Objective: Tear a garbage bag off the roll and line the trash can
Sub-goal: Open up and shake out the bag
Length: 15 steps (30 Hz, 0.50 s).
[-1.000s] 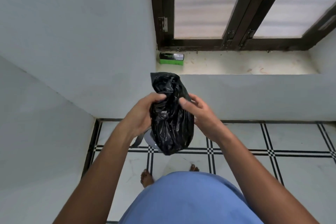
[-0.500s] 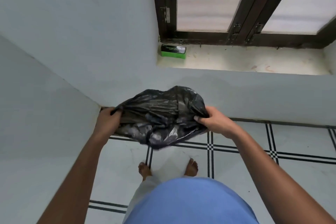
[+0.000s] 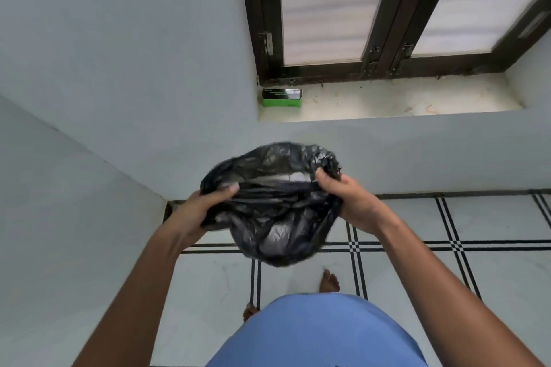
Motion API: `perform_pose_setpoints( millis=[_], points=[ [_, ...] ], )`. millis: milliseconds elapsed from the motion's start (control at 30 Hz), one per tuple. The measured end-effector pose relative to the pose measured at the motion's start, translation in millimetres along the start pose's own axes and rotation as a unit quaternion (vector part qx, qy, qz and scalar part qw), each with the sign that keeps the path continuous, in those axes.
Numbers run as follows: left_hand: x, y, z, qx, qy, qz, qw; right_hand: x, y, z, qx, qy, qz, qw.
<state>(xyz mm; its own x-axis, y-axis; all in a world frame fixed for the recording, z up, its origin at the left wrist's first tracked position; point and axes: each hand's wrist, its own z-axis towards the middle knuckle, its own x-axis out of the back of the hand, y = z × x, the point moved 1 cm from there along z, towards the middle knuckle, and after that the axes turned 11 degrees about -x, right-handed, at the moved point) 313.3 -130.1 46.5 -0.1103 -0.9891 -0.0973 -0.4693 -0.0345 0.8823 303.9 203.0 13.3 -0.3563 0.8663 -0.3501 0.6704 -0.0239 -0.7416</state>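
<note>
1. Above the tiled floor (image 3: 447,223), in front of the person's body, a black garbage bag (image 3: 277,205) hangs in the air between both hands.
2. Its left hand (image 3: 199,211) grips the bag's left edge, thumb lying across the top of the plastic and fingers curled underneath.
3. Its right hand (image 3: 346,197) pinches the bag's right edge, fingers curled over the bunched plastic.
4. Between the two hands the bag's mouth is pulled partly open, a pale gap showing inside; the rest of the bag sags below in crumpled folds, slightly blurred.
5. On the windowsill (image 3: 402,101), at its left end against the wall, sits a green and black box (image 3: 282,97), well apart from the bag; its print is too small to read.
6. Behind the sill stands a dark-framed window (image 3: 384,24) with frosted panes.
7. White floor tiles carry black line patterns; two bare feet show below the bag, the right foot (image 3: 329,281) plainer than the left.
8. A blue garment (image 3: 316,334) fills the bottom centre of the view.
9. No part of a trash can is clearly identifiable.
</note>
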Motion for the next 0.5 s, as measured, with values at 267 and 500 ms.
perform_pose_setpoints(
  millis=[267, 500],
  points=[
    [42, 30, 30, 0.109, -0.185, 0.477, 0.852, -14, -47, 21, -0.257, 0.081, -0.501, 0.822],
    [-5, 182, -1, -0.508, 0.358, 0.326, 0.712, -88, -194, -23, 0.407, 0.408, -0.280, 0.767]
  ],
)
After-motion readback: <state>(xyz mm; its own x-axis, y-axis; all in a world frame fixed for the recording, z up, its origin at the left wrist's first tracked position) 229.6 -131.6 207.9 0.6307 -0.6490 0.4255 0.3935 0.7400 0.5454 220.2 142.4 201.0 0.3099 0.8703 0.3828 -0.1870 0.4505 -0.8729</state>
